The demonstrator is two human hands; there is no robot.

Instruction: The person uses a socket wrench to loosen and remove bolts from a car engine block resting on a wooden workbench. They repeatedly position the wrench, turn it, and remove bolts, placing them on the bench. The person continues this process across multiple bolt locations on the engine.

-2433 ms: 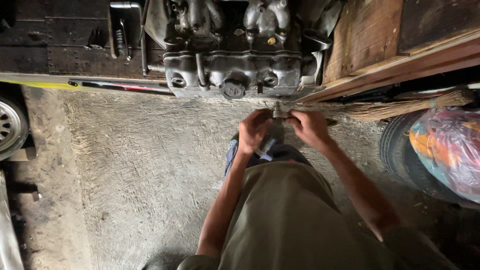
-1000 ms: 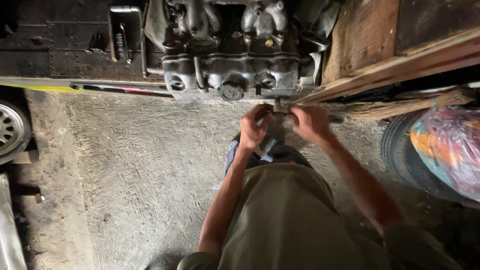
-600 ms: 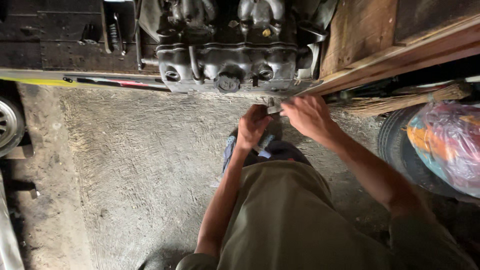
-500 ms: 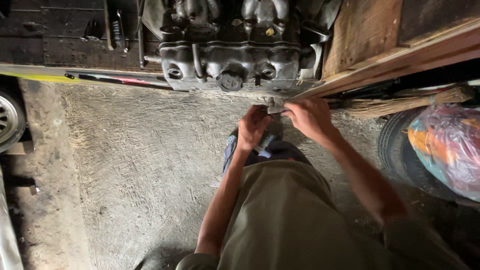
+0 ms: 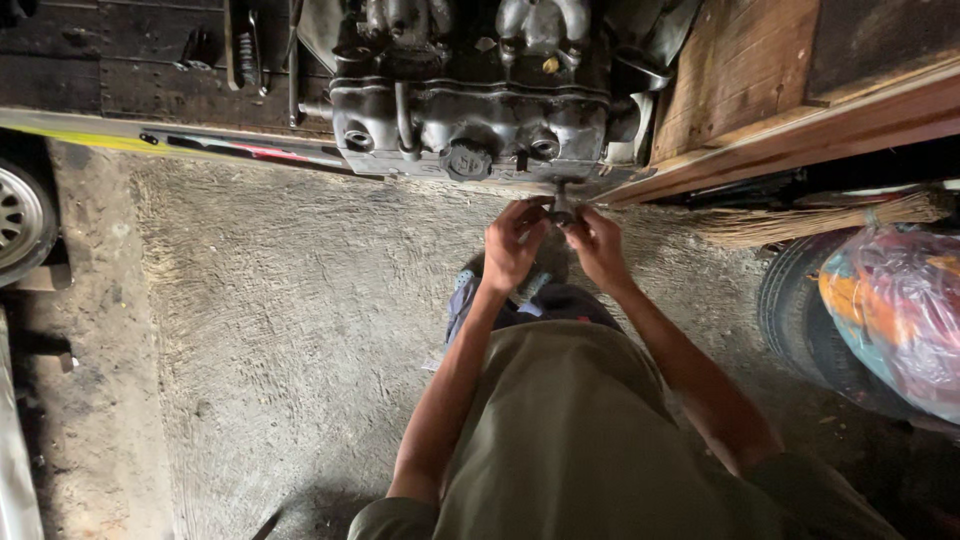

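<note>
The person stands on a rough grey floor [image 5: 280, 330] and looks down at both hands. The hands are close together, right under the front edge of a big dark engine [image 5: 470, 100]. The engine sits on a dark worktop [image 5: 120, 70].

Between the hands is a small dark metal part [image 5: 562, 212]. It sits just below the engine's edge and looks like it touches it. The part is too small and dark to say just what it is.

The left hand [image 5: 512, 245] has its fingers curled, and the fingertips meet at the small part from the left side. The right hand [image 5: 598, 245] does the same from the right side. So each hand's grip is closed on the small part, with the fingers pinched on it. The two hands are almost touching each other.

A round black cap [image 5: 466, 160] sits on the front of the engine, just up and left of the hands.

To the right is a wooden board [image 5: 760, 90] that leans across the top corner. Under it lies a straw broom [image 5: 820, 218]. Below the broom is a black tyre [image 5: 790, 310], and a shiny plastic bag [image 5: 895, 310] with many colours rests on it.

Far to the left, a car wheel [image 5: 20, 220] peeks in at the edge.
</note>
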